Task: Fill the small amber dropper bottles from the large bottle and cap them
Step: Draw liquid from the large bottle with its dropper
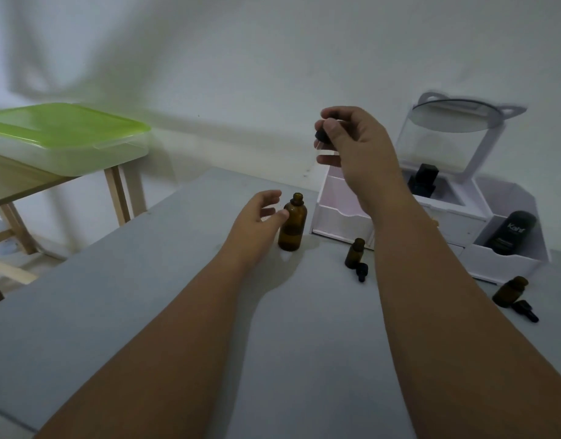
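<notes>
The large amber bottle point(292, 224) stands uncapped and upright on the grey table point(146, 296). My left hand point(260, 217) hovers just left of it with relaxed fingers, the thumb close to the bottle's shoulder. My right hand point(352, 144) is raised above the table and pinches a black dropper cap point(324, 136), whose glass pipette points down. A small amber bottle point(354, 253) stands open to the right, a black dropper cap point(362, 272) lying in front of it. A second small amber bottle point(509, 291) stands at far right beside another black cap point(526, 312).
A white cosmetic organiser point(431, 213) with a raised clear lid sits at the back right, holding dark bottles and a black tube point(511, 232). At left, a wooden side table point(16, 185) carries a green-lidded plastic box point(63, 137). A white wall lies behind.
</notes>
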